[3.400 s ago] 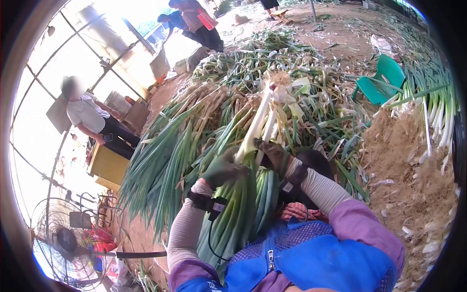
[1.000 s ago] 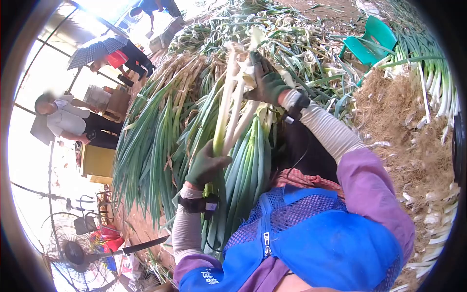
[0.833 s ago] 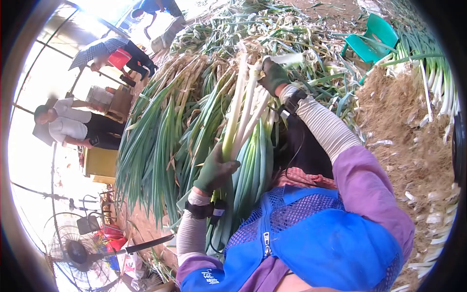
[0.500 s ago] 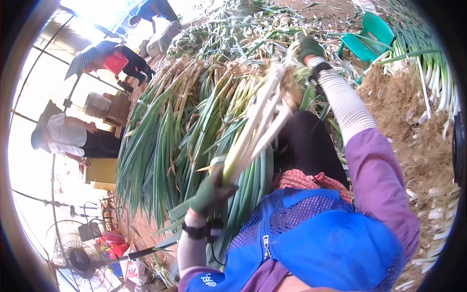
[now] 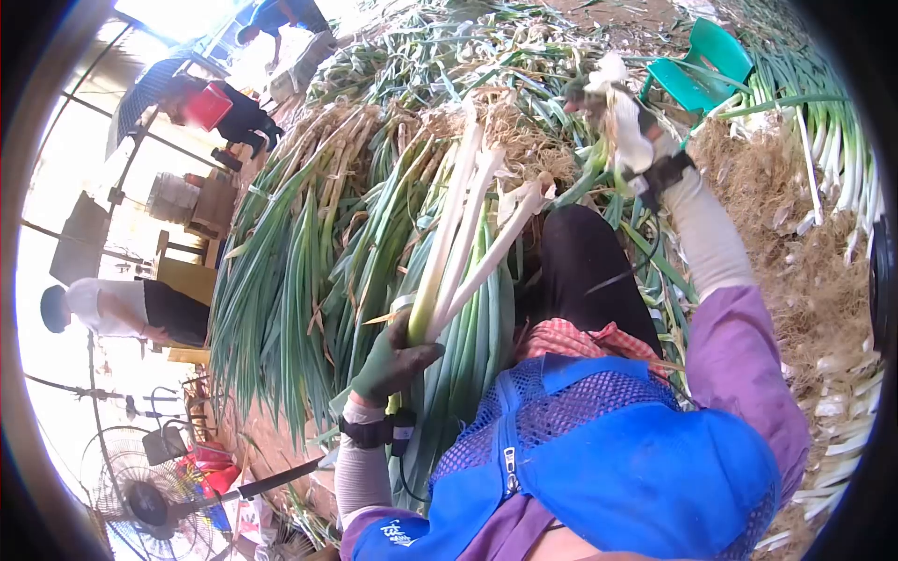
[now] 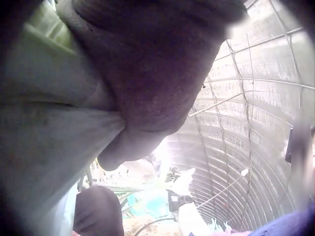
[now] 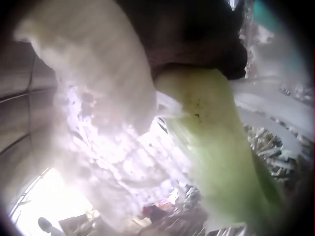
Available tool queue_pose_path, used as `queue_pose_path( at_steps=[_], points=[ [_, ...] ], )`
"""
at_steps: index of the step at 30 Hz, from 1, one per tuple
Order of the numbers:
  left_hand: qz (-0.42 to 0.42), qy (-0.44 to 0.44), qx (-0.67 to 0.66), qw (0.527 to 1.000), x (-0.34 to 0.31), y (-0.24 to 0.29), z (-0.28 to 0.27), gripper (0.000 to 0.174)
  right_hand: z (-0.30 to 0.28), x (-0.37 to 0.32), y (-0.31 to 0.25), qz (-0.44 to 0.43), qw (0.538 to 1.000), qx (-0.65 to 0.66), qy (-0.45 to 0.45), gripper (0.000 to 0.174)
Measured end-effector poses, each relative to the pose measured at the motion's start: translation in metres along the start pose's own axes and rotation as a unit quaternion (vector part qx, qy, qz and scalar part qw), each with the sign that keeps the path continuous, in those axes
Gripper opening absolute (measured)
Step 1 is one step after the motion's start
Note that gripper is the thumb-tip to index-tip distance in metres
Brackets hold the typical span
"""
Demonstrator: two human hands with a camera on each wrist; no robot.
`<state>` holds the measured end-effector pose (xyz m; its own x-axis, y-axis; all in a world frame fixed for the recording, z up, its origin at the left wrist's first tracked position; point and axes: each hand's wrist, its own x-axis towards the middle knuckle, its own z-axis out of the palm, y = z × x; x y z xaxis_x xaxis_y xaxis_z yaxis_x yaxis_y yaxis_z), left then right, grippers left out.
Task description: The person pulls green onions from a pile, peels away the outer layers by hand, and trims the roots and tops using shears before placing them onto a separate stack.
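Observation:
The gloved left hand (image 5: 391, 366) grips several long white-stemmed leeks (image 5: 456, 245) where white turns green; their rooty ends point up and the green leaves hang below. In the left wrist view the dark glove (image 6: 147, 73) wraps round the pale stalks (image 6: 49, 132). Up at the right, apart from those leeks, the right hand (image 5: 613, 114) holds loose whitish leaf pieces (image 5: 629, 131). The right wrist view shows a pale green leaf piece (image 7: 211, 142) beneath the dark fingers, with a white piece (image 7: 93, 54) beside it.
Piled leeks (image 5: 309, 252) lie left and ahead, with leaf scraps (image 5: 421, 56) beyond. A green chair (image 5: 702, 70), heaped roots (image 5: 767, 243) and white-stemmed leeks stand at the right. A fan (image 5: 145, 500) is at lower left; people (image 5: 112, 309) are farther off.
The right hand has moved from the leeks' root ends to the upper right, carrying peeled leaf pieces. The left hand keeps its grip, now slightly lower, and the leeks are spread apart at the top.

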<state>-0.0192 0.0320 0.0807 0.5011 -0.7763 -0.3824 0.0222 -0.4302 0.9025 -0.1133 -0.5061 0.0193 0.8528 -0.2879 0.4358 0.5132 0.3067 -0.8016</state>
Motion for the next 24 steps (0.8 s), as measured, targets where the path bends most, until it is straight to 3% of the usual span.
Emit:
queue_pose_path(
  at_steps=[2, 3, 4, 8, 11, 14, 15, 17, 19, 21, 22, 23, 24],
  points=[
    [0.013, 0.001, -0.002, 1.000, 0.001, 0.002, -0.002, 0.059, 0.033, -0.015, 0.006, -0.058, 0.997, 0.006, -0.045, 0.040],
    [0.021, 0.002, -0.003, 1.000, 0.002, 0.004, -0.002, 0.057, 0.074, -0.035, -0.004, -0.071, 0.995, -0.024, 0.060, 0.039],
    [0.018, 0.013, -0.004, 1.000, 0.003, 0.006, -0.002, 0.056, 0.084, -0.046, 0.001, -0.061, 0.996, 0.031, 0.061, 0.037],
    [0.002, 0.001, -0.018, 1.000, 0.008, 0.024, -0.003, 0.053, 0.106, -0.067, 0.053, -0.011, 0.952, 0.304, -0.048, 0.032],
    [0.006, -0.033, -0.022, 0.999, 0.012, 0.037, 0.002, 0.051, 0.104, -0.070, 0.082, 0.036, 0.942, 0.326, -0.076, 0.029],
    [-0.036, -0.076, -0.139, 0.987, 0.020, 0.026, -0.004, 0.054, 0.076, -0.079, 0.116, 0.090, 0.986, 0.114, -0.082, 0.031],
    [-0.017, -0.061, -0.102, 0.993, 0.020, 0.022, -0.004, 0.057, 0.068, -0.078, 0.124, 0.108, 0.990, 0.041, -0.084, 0.031],
    [-0.007, -0.044, -0.078, 0.996, 0.016, 0.025, -0.007, 0.057, 0.064, -0.057, 0.101, 0.150, 0.978, -0.134, -0.062, 0.031],
    [-0.003, -0.017, -0.012, 1.000, 0.013, 0.016, -0.017, 0.057, 0.050, -0.026, 0.059, 0.176, 0.932, -0.317, -0.016, 0.031],
    [-0.005, -0.010, -0.004, 1.000, 0.002, 0.016, -0.017, 0.058, -0.018, -0.011, 0.039, 0.129, 0.826, -0.547, 0.039, 0.032],
    [-0.005, -0.006, -0.002, 1.000, -0.003, 0.017, -0.016, 0.059, -0.064, -0.006, 0.022, 0.099, 0.728, -0.676, 0.051, 0.033],
    [-0.007, -0.013, -0.017, 1.000, -0.010, 0.016, -0.016, 0.064, -0.134, -0.009, 0.014, 0.054, 0.571, -0.819, 0.034, 0.035],
    [-0.023, -0.013, -0.034, 0.999, -0.019, 0.011, -0.019, 0.066, -0.270, -0.016, 0.032, -0.079, 0.280, -0.956, -0.030, 0.037]
  ],
)
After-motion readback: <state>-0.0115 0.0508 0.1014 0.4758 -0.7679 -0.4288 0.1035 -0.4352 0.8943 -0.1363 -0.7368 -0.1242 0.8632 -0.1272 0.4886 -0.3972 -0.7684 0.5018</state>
